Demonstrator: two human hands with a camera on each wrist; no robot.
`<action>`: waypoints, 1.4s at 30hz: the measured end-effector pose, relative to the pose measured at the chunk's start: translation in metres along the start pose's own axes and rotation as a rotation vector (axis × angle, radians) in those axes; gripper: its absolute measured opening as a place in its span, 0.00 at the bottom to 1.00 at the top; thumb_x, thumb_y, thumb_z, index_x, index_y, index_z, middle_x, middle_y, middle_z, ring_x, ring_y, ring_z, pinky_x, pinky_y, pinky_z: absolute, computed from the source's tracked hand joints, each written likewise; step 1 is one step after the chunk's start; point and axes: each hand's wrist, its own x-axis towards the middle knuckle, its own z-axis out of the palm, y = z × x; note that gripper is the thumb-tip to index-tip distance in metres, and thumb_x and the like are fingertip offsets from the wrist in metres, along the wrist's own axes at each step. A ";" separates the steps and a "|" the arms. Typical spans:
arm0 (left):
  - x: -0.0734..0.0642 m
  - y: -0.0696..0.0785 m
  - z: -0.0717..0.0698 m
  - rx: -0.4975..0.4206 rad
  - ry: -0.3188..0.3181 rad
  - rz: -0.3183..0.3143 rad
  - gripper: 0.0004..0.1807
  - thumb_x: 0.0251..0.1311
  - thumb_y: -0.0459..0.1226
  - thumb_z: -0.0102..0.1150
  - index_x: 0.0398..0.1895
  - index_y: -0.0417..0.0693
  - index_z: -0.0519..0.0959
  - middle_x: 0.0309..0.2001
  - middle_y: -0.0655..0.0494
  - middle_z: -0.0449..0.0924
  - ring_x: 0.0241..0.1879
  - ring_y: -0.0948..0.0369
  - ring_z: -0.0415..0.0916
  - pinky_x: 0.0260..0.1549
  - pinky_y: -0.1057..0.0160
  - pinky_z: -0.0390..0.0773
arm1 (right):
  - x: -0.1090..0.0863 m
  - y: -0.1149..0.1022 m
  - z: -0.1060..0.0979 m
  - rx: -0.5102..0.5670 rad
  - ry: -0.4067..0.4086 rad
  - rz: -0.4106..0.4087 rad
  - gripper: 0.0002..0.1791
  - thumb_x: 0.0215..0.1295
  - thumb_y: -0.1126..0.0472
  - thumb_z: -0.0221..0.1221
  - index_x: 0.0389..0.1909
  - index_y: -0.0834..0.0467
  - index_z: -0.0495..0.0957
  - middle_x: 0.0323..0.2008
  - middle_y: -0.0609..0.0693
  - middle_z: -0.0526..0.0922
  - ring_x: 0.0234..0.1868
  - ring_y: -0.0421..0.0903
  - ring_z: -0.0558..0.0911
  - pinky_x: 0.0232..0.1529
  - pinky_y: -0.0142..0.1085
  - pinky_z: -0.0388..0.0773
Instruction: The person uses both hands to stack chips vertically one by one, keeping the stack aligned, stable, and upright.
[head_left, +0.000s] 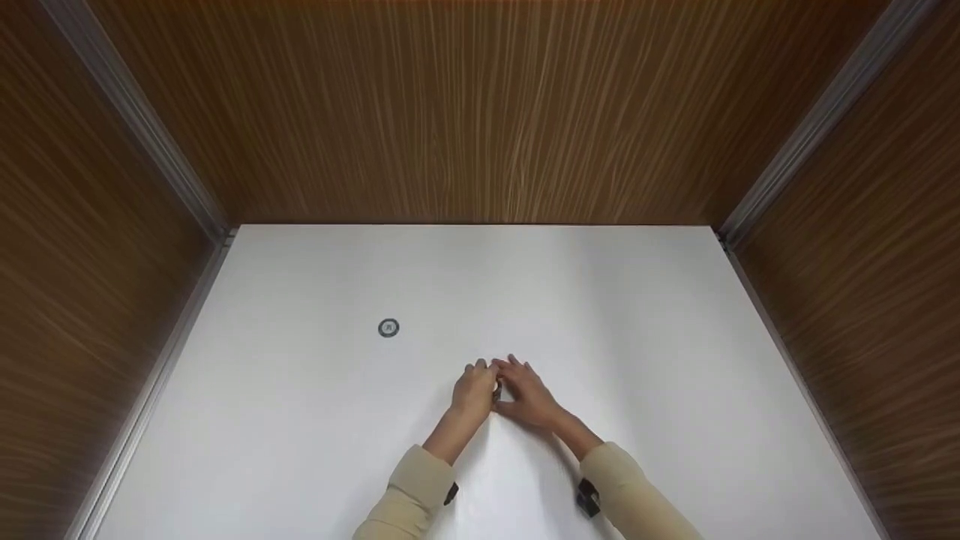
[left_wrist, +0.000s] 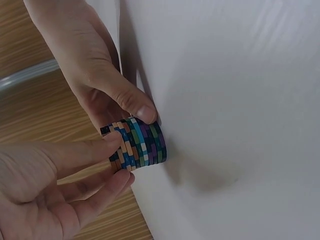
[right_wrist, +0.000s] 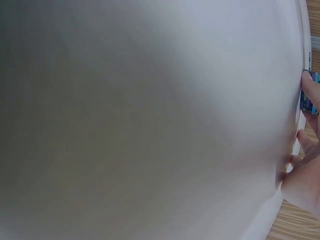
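A short stack of poker chips in mixed blue, purple, green and orange stands upright on the white table, between both hands. My left hand pinches its upper chips between thumb and fingers. From the other side my right hand grips the lower part, its thumb across the chips close to the tabletop; its other fingers are partly hidden behind the stack. At the edge of the right wrist view, only part of the stack shows. A single dark-rimmed chip lies flat, farther off and to the left.
The white tabletop spreads around the hands. Brown wood-grain panels rise behind it and on both sides, with grey metal posts in the corners.
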 end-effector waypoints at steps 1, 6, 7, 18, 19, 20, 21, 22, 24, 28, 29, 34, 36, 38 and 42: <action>0.000 0.000 -0.001 0.002 -0.013 -0.001 0.17 0.35 0.27 0.71 0.32 0.41 0.77 0.27 0.51 0.71 0.28 0.55 0.73 0.23 0.65 0.78 | 0.000 0.000 0.000 0.008 0.001 -0.006 0.30 0.53 0.56 0.65 0.57 0.60 0.69 0.61 0.61 0.65 0.65 0.65 0.54 0.61 0.62 0.44; 0.001 -0.001 -0.002 0.021 -0.049 0.001 0.26 0.26 0.28 0.76 0.36 0.41 0.77 0.29 0.50 0.71 0.30 0.54 0.73 0.27 0.65 0.78 | 0.001 0.001 0.000 0.014 0.009 -0.023 0.29 0.53 0.54 0.65 0.54 0.60 0.70 0.61 0.61 0.66 0.64 0.66 0.54 0.61 0.62 0.44; 0.001 -0.001 -0.002 0.018 -0.050 0.000 0.26 0.26 0.28 0.76 0.37 0.41 0.77 0.29 0.50 0.71 0.30 0.54 0.73 0.26 0.65 0.78 | 0.001 0.001 0.000 0.005 0.013 -0.027 0.28 0.53 0.54 0.66 0.53 0.61 0.71 0.61 0.62 0.66 0.64 0.66 0.55 0.61 0.62 0.45; 0.003 -0.026 -0.006 -0.013 -0.127 -0.143 0.18 0.47 0.24 0.59 0.45 0.38 0.76 0.36 0.45 0.73 0.37 0.50 0.73 0.27 0.59 0.79 | 0.000 -0.001 0.001 -0.014 0.011 0.014 0.26 0.50 0.56 0.67 0.49 0.61 0.73 0.61 0.61 0.66 0.65 0.63 0.55 0.64 0.57 0.44; 0.004 -0.030 -0.006 -0.014 -0.131 -0.164 0.19 0.47 0.23 0.59 0.46 0.38 0.76 0.38 0.45 0.73 0.38 0.50 0.72 0.28 0.59 0.79 | 0.000 -0.001 0.001 -0.013 0.013 0.011 0.26 0.50 0.57 0.67 0.49 0.62 0.73 0.61 0.62 0.66 0.65 0.63 0.55 0.64 0.57 0.44; 0.005 -0.034 -0.006 -0.011 -0.131 -0.185 0.20 0.46 0.23 0.60 0.47 0.38 0.76 0.39 0.45 0.73 0.39 0.50 0.72 0.29 0.59 0.79 | 0.000 -0.001 0.001 -0.011 0.013 0.009 0.26 0.50 0.57 0.67 0.49 0.62 0.73 0.61 0.62 0.66 0.65 0.63 0.55 0.64 0.57 0.44; 0.006 -0.038 -0.006 -0.012 -0.121 -0.203 0.21 0.46 0.24 0.61 0.48 0.37 0.75 0.41 0.44 0.73 0.41 0.49 0.71 0.31 0.59 0.78 | 0.000 -0.002 0.001 -0.008 0.013 0.009 0.26 0.50 0.57 0.67 0.49 0.62 0.73 0.61 0.62 0.66 0.65 0.63 0.55 0.64 0.57 0.44; 0.007 -0.042 -0.005 -0.017 -0.105 -0.221 0.22 0.46 0.25 0.62 0.48 0.36 0.75 0.43 0.44 0.73 0.42 0.49 0.71 0.32 0.59 0.78 | 0.000 -0.002 0.001 -0.006 0.012 0.008 0.25 0.50 0.57 0.67 0.49 0.62 0.73 0.61 0.62 0.66 0.65 0.63 0.55 0.63 0.57 0.44; 0.008 -0.050 -0.003 -0.029 -0.058 -0.246 0.22 0.46 0.26 0.63 0.49 0.34 0.74 0.46 0.42 0.72 0.45 0.48 0.70 0.36 0.57 0.77 | 0.000 -0.002 0.001 -0.006 0.006 0.011 0.25 0.51 0.57 0.67 0.49 0.61 0.73 0.61 0.62 0.66 0.65 0.63 0.55 0.64 0.57 0.43; 0.010 -0.067 0.000 -0.037 -0.002 -0.289 0.25 0.51 0.31 0.63 0.53 0.32 0.71 0.54 0.39 0.68 0.55 0.45 0.65 0.49 0.54 0.71 | 0.000 -0.004 0.000 -0.001 0.001 0.009 0.25 0.51 0.57 0.67 0.49 0.61 0.73 0.61 0.61 0.66 0.65 0.64 0.55 0.63 0.57 0.43; 0.010 -0.071 0.000 -0.034 0.006 -0.297 0.25 0.51 0.31 0.63 0.53 0.31 0.70 0.56 0.38 0.67 0.57 0.44 0.63 0.52 0.53 0.69 | 0.000 -0.004 0.000 0.000 0.000 0.006 0.25 0.51 0.58 0.67 0.49 0.61 0.73 0.61 0.62 0.66 0.65 0.64 0.55 0.63 0.57 0.43; 0.013 -0.093 0.000 0.006 0.016 -0.328 0.28 0.53 0.34 0.63 0.56 0.31 0.68 0.60 0.36 0.63 0.60 0.41 0.58 0.57 0.51 0.63 | -0.002 -0.002 -0.001 0.003 -0.017 0.005 0.26 0.52 0.56 0.66 0.50 0.62 0.72 0.62 0.61 0.65 0.66 0.63 0.53 0.64 0.56 0.42; 0.016 -0.102 0.000 0.035 0.011 -0.338 0.29 0.54 0.35 0.62 0.58 0.31 0.67 0.61 0.35 0.61 0.61 0.41 0.56 0.58 0.50 0.63 | -0.002 -0.002 -0.001 0.002 -0.021 0.010 0.26 0.52 0.55 0.66 0.50 0.61 0.72 0.62 0.61 0.64 0.66 0.62 0.53 0.64 0.55 0.41; 0.019 -0.111 -0.001 0.059 -0.008 -0.356 0.29 0.57 0.37 0.60 0.60 0.32 0.65 0.63 0.35 0.58 0.63 0.42 0.54 0.58 0.50 0.61 | -0.003 -0.002 -0.001 0.004 -0.013 0.001 0.26 0.52 0.55 0.66 0.49 0.62 0.72 0.62 0.61 0.65 0.66 0.63 0.53 0.64 0.56 0.41; 0.024 -0.125 -0.003 0.088 -0.061 -0.382 0.31 0.62 0.40 0.54 0.64 0.34 0.60 0.66 0.36 0.52 0.65 0.42 0.49 0.60 0.48 0.58 | -0.004 -0.001 -0.001 0.001 0.007 -0.022 0.25 0.52 0.57 0.66 0.48 0.62 0.72 0.61 0.62 0.66 0.65 0.64 0.55 0.63 0.57 0.43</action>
